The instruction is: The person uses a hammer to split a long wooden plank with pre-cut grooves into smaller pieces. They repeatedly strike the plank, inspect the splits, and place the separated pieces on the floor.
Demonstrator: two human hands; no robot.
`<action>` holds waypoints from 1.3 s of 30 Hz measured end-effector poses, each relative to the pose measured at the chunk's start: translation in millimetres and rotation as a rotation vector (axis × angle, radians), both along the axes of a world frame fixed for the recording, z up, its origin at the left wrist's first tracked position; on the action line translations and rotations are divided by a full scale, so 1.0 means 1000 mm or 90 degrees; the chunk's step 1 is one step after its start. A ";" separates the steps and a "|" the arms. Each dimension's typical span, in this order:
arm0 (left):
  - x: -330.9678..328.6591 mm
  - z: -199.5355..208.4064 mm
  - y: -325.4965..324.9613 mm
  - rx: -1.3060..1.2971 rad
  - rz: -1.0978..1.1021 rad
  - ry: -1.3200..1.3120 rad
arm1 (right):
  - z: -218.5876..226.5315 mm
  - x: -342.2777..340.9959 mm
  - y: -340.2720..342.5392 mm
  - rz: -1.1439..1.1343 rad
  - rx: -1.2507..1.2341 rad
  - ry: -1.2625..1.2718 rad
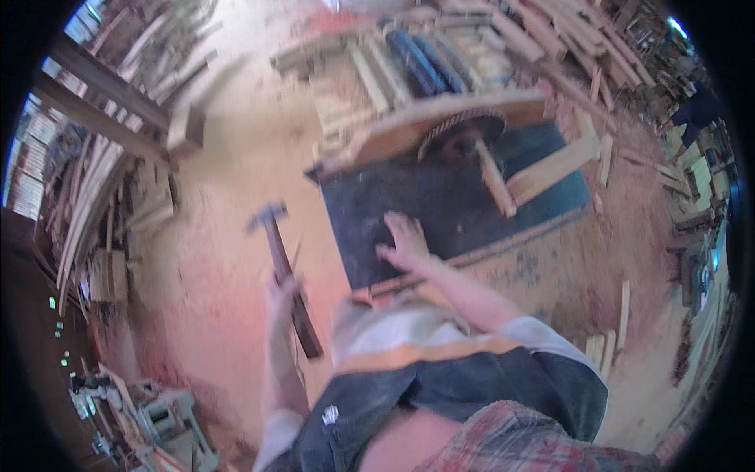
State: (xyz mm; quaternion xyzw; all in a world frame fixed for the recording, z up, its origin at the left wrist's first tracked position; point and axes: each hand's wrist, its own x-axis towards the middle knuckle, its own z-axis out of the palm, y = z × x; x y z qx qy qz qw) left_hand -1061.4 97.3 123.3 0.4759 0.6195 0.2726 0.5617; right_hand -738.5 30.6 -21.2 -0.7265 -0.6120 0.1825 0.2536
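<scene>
My left hand is closed around the wooden handle of a hammer, out to the left of the table. The hammer's metal head points up and away from me, and the handle's butt hangs below my fist. My right hand is over the near left part of a dark saw table, its fingers spread with nothing in them; whether it touches the top I cannot tell. Beyond it a round toothed saw blade stands up at the table's far side. A slim wooden stick and a wider board lie right of the blade.
A curved wooden board runs along the table's far edge. Behind it lie timber pieces and a blue length. Wooden beams and stacked planks stand at the left, a machine at lower left. Sawdust covers the floor.
</scene>
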 end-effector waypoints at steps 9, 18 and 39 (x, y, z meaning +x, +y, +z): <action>0.052 0.006 0.189 0.031 -0.307 0.140 | 0.010 -0.039 0.025 -0.168 -0.089 -0.016; 0.149 -0.034 0.394 0.043 -0.498 0.114 | 0.006 -0.080 0.089 -0.391 -0.110 -0.053; 0.159 -0.014 0.457 0.216 -0.700 0.315 | -0.013 -0.095 0.108 -0.517 -0.034 -0.146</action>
